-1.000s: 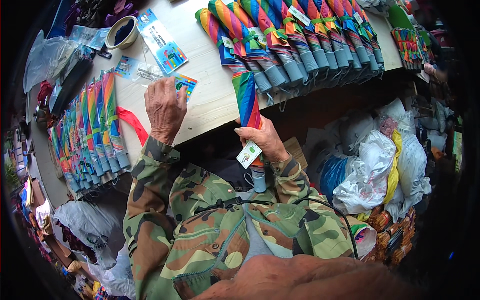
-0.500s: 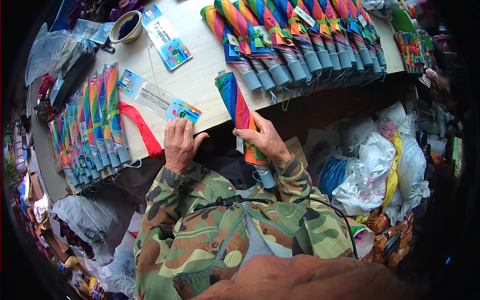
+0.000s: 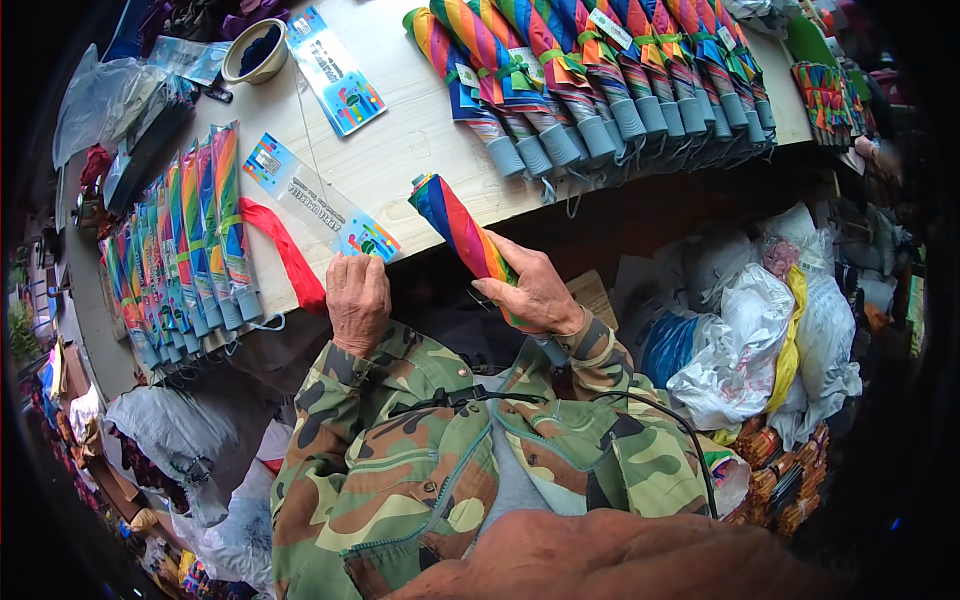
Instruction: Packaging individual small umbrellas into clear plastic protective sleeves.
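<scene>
My right hand [image 3: 535, 290] is wrapped round a folded rainbow umbrella [image 3: 452, 222]. The umbrella slants, its top end pointing up and left over the table's front edge; my hand and sleeve hide most of its grey handle. At the left, my left hand [image 3: 358, 302] has its fingers bent and pressed together on the near end of a clear plastic sleeve [image 3: 318, 205] with blue printed ends. That sleeve lies flat on the pale table [image 3: 405, 130]. Beside it hangs a red ribbon [image 3: 284, 262] over the edge.
Several rolled rainbow umbrellas [image 3: 600, 75] with grey handles lie in a row at the back right. More umbrellas [image 3: 185, 240], in sleeves, are lined up at the left. A second sleeve [image 3: 335, 75] lies near a small bowl [image 3: 255, 52]. White bags [image 3: 745, 330] fill the right side.
My right hand has turned the umbrella, swinging its top end left and down toward the sleeve. The left hand's thumb has drawn in and its fingers have closed at the sleeve's end.
</scene>
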The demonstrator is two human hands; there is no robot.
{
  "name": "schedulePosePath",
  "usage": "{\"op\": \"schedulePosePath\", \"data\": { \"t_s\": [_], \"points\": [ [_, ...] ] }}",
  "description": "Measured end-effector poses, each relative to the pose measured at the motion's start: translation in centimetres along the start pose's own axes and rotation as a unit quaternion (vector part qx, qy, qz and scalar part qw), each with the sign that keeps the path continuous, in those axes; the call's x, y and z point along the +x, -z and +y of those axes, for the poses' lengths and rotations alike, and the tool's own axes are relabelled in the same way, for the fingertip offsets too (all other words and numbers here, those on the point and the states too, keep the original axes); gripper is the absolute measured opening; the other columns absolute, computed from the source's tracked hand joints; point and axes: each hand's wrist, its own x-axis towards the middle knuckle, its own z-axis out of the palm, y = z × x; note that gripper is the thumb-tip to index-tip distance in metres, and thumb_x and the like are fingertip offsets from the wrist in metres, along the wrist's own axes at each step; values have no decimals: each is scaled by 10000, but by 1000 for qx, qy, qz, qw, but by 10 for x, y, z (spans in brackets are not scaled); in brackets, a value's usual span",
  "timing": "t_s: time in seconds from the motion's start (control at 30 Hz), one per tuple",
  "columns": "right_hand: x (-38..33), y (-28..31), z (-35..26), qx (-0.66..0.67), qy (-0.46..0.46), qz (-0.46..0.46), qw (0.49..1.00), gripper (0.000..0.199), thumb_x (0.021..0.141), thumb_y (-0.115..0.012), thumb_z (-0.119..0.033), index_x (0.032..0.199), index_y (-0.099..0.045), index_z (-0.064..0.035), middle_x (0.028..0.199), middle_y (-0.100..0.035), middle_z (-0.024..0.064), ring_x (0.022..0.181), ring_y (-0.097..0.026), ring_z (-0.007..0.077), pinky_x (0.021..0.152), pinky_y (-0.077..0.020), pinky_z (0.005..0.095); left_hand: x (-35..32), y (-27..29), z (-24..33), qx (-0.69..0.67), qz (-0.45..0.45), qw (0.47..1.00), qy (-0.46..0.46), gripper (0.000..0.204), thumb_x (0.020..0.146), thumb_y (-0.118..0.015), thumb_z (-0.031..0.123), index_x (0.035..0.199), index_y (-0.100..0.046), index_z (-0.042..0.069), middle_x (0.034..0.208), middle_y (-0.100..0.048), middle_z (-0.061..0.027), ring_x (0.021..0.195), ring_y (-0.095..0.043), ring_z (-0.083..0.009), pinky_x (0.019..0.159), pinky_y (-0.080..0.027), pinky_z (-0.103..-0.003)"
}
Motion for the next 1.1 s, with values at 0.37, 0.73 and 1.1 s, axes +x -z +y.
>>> {"op": "schedulePosePath", "data": {
  "t_s": [0.37, 0.73, 1.1],
  "points": [
    [6, -29, -7, -173, 76, -23, 982, 802, 899, -826, -197, 1599, -487, 0, 1003, -667, 179, 866, -708, 388, 755, -578, 462, 21, -18, -15, -145, -6, 981, 130, 135, 940, -733, 20, 1041, -659, 73, 952, -647, -152, 846, -672, -361, 741, -543, -474],
    [0, -31, 7, -253, 60, -10, 965, 788, 916, -821, -204, 1603, -487, -7, 998, -648, 156, 783, -698, 361, 674, -579, 466, 48, 16, -56, -511, -227, 731, 392, 248, 1088, -685, 216, 1120, -792, -6, 798, -727, -28, 686, -661, -82, 619, -532, -237],
    [1, -30, 17, -424, 233, 10, 875, 666, 917, -714, -133, 1567, -591, -55, 926, -594, 62, 710, -602, 215, 631, -484, 371, 48, 15, -61, -559, -230, 696, 387, 307, 1087, -682, 272, 1141, -776, -15, 820, -751, -51, 679, -663, -94, 635, -527, -238]
  ]
}}
